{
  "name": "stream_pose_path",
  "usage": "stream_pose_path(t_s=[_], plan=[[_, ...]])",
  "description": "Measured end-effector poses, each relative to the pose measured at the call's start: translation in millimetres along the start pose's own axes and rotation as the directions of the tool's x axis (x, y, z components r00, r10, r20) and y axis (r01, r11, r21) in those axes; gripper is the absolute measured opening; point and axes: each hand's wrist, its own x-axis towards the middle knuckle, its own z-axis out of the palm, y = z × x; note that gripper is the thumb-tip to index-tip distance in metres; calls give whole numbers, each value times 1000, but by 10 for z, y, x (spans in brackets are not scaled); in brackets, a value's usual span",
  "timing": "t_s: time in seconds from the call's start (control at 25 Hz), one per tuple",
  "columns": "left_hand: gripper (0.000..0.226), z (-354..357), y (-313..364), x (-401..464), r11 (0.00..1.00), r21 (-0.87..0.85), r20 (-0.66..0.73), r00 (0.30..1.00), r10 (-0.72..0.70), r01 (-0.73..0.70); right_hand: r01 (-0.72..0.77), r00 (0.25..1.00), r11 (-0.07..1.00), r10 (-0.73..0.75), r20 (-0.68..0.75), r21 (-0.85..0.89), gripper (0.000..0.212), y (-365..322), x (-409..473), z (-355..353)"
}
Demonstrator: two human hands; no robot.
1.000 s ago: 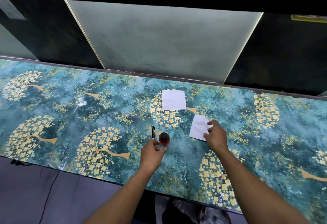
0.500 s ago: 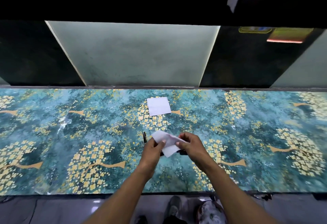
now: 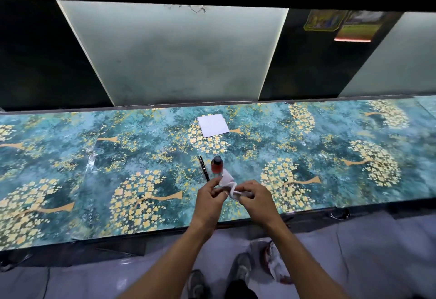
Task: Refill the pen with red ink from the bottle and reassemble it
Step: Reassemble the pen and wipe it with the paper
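Note:
A small bottle of red ink (image 3: 217, 166) with a dark cap stands upright on the teal flowered table (image 3: 118, 157). A black pen (image 3: 203, 168) lies just left of the bottle. My left hand (image 3: 210, 200) and my right hand (image 3: 253, 198) are together just in front of the bottle, both pinching a crumpled white paper (image 3: 228, 182) between them. The paper's upper edge overlaps the bottle's base in view.
A flat white sheet of paper (image 3: 213, 125) lies farther back on the table. Pale and dark wall panels (image 3: 179, 55) rise behind the table's far edge. My shoes (image 3: 240, 268) and a plastic bag (image 3: 276, 261) are on the floor under the near edge.
My right hand brought the white paper from the right to the middle, my left hand let go of the bottle and joined it, and the paper is now crumpled between both hands.

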Motion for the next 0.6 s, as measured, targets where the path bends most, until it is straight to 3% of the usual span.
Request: stream_pose_path(t_s=[0.16, 0.32, 0.44, 0.6], plan=[[9, -7, -77, -114, 994, 90, 41, 998, 51, -54, 59, 997, 998, -59, -47, -18, 38, -16, -184, -117], [10, 103, -16, -296, 996, 71, 156, 987, 49, -61, 69, 994, 998, -68, -91, 7, 18, -29, -254, -289], [8, 215, -66, -360, 988, 125, 206, 977, 64, -92, 97, 986, 990, -110, -126, -102, 29, 43, -318, -429], [10, 466, -188, -457, 969, 236, 225, 974, 22, -76, 122, 991, 974, -109, 76, -189, 52, 263, -451, -734]])
